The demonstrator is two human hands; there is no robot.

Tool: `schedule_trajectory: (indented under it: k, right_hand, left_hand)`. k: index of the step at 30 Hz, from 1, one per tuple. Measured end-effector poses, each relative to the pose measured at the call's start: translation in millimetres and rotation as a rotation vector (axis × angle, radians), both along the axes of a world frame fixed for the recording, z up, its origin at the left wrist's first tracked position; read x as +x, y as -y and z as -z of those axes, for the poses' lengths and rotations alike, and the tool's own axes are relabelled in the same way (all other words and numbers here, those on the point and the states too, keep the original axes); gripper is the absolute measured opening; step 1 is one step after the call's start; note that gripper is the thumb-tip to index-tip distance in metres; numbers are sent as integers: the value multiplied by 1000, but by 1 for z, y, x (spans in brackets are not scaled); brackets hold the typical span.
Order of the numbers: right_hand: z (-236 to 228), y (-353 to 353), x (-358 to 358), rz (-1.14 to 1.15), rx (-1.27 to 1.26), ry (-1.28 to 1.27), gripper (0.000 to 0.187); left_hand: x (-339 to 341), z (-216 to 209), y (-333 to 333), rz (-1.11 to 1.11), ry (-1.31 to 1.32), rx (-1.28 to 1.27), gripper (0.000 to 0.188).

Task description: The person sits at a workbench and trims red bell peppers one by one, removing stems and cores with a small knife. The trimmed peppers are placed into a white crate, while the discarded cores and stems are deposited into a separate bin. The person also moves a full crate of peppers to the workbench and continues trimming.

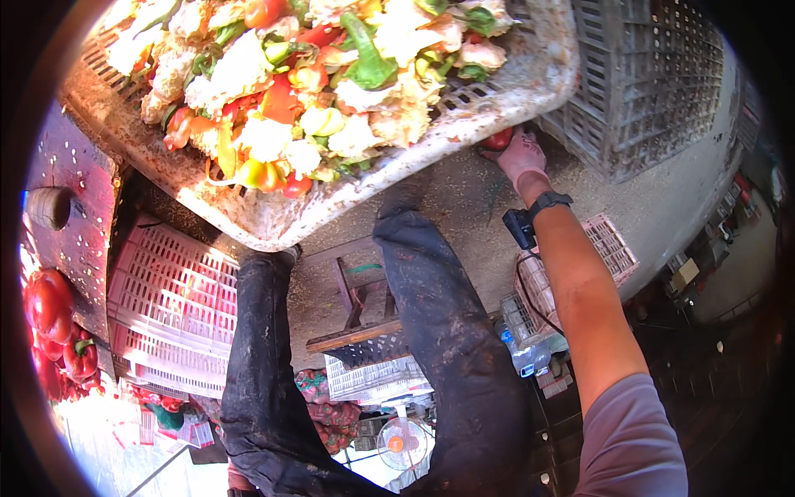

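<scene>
My right hand, in a pink glove, reaches out past the near right rim of a large, dirty white crate. Its fingers are closed around a shiny red pepper, partly hidden by the rim. Heaped in the crate are pepper cores, green stems and red and orange pepper scraps. At the bottom edge, beside my left trouser leg, a small pinkish patch above a dark band appears to be my left hand; its fingers are hidden.
A grey slatted crate stands at far right. At left, whole red peppers lie by a speckled board and pink crate. A wooden stool stands between my legs; a pink basket sits under my right forearm.
</scene>
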State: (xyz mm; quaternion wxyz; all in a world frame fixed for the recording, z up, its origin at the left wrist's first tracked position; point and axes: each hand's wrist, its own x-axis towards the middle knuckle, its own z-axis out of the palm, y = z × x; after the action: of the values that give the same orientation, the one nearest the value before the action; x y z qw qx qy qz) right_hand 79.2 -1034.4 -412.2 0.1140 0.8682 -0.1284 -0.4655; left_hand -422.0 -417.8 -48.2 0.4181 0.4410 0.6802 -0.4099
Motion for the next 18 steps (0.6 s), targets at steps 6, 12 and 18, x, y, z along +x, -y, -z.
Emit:
schedule_trajectory:
  k: [6,12,18]
  right_hand:
    - [45,11,-14,-1,103,189,98]
    - [-16,-24,-15,308,209,113,88]
    - [-136,-84,-23,249,398,60,88]
  left_hand:
    - [0,-1,0,-55,-17,23,58]
    - [12,-1,-3,-674,85,24,61]
    - [42,-8,17,9,247,73,42]
